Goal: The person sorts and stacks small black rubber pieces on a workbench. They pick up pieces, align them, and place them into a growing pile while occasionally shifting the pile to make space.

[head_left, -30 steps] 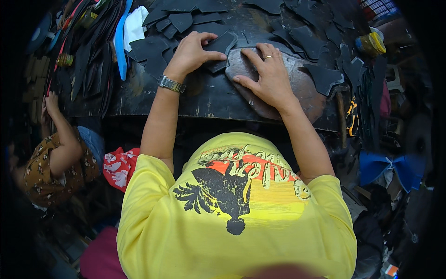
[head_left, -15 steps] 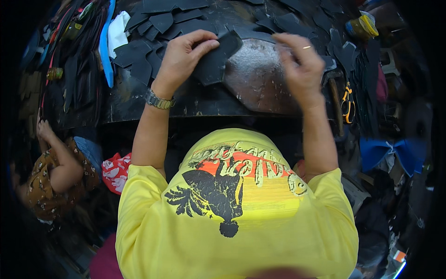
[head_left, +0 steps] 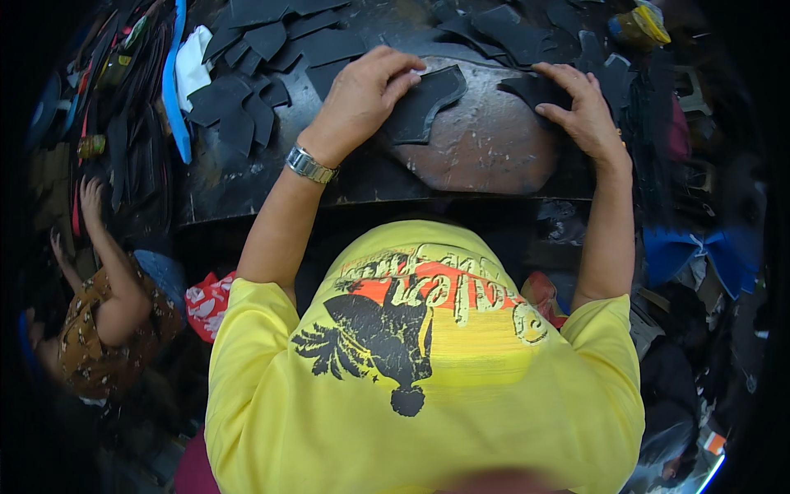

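Observation:
My left hand (head_left: pixel 369 100), with a metal watch on the wrist, pinches a flat black cut piece (head_left: pixel 424 115) by its upper edge. The piece has a curved side and lies partly over a worn brown board (head_left: pixel 485 152). Over to the right, my right hand (head_left: pixel 586 115) has its thumb and fingers spread apart. Its fingers rest at another dark cut piece (head_left: pixel 527 89) by the board's upper right edge. Part of that piece is hidden under the hand.
Several black cut pieces (head_left: pixel 239 111) lie across the dark table (head_left: pixel 247 189). A blue strip (head_left: pixel 175 90) and white cloth (head_left: pixel 194 67) are at the left. A yellow-topped jar (head_left: pixel 640 27) stands far right. At the left, another person's hand (head_left: pixel 90 198) is raised.
My left hand has moved right with the black piece, which now lies turned over the board. My right hand has shifted right, off the board, to another dark piece.

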Action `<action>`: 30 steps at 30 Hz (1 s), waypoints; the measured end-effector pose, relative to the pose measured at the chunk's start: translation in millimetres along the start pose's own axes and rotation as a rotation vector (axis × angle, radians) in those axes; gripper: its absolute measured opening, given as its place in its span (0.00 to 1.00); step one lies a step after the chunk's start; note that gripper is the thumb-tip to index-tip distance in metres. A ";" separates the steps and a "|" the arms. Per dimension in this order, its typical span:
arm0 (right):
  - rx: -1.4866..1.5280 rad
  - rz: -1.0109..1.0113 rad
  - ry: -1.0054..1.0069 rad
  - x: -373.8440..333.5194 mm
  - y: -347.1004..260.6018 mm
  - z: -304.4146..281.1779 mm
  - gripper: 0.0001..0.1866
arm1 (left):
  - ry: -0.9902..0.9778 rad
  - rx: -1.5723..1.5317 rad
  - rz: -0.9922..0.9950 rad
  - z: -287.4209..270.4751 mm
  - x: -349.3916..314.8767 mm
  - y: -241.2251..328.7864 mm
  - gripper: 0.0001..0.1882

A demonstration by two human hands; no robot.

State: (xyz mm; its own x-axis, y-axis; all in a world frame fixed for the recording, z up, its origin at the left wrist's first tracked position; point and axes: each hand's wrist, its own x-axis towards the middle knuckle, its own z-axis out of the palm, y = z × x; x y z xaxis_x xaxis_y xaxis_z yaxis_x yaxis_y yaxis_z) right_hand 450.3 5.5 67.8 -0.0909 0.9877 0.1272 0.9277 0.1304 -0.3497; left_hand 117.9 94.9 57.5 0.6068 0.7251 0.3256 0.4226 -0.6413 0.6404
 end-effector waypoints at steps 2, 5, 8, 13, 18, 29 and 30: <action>-0.015 -0.032 0.029 3.3 -3.8 -1.8 0.32 | 0.071 -0.010 -0.015 -9.1 -6.7 -4.1 0.11; -0.054 -0.032 0.052 6.8 -12.4 -4.8 0.32 | 0.174 0.012 -0.047 -23.9 -25.2 -6.9 0.12; 0.018 0.029 0.037 11.4 -22.3 -10.0 0.26 | 0.204 0.029 -0.065 -31.3 -44.3 -6.7 0.12; 0.712 0.202 0.041 18.2 -52.6 -20.3 0.14 | 0.211 -0.093 -0.130 -33.8 -66.1 5.8 0.12; 0.803 -0.174 -0.074 19.3 -119.5 3.7 0.11 | 0.041 -0.997 -0.399 -11.1 -78.9 37.1 0.26; 0.238 -0.265 0.062 52.5 -142.7 37.3 0.18 | 0.150 -0.962 -0.676 -31.4 -106.6 14.0 0.12; 0.066 -0.306 0.041 48.9 -141.0 40.1 0.22 | 0.167 -0.952 -0.715 -32.0 -111.9 14.4 0.13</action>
State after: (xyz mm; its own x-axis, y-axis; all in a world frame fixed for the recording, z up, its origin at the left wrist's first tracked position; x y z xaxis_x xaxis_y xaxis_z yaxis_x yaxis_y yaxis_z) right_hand 300.5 38.9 86.2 -0.3462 0.8977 0.2724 0.8338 0.4276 -0.3492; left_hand 34.6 12.6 52.6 0.3138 0.9099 -0.2715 -0.0813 0.3106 0.9470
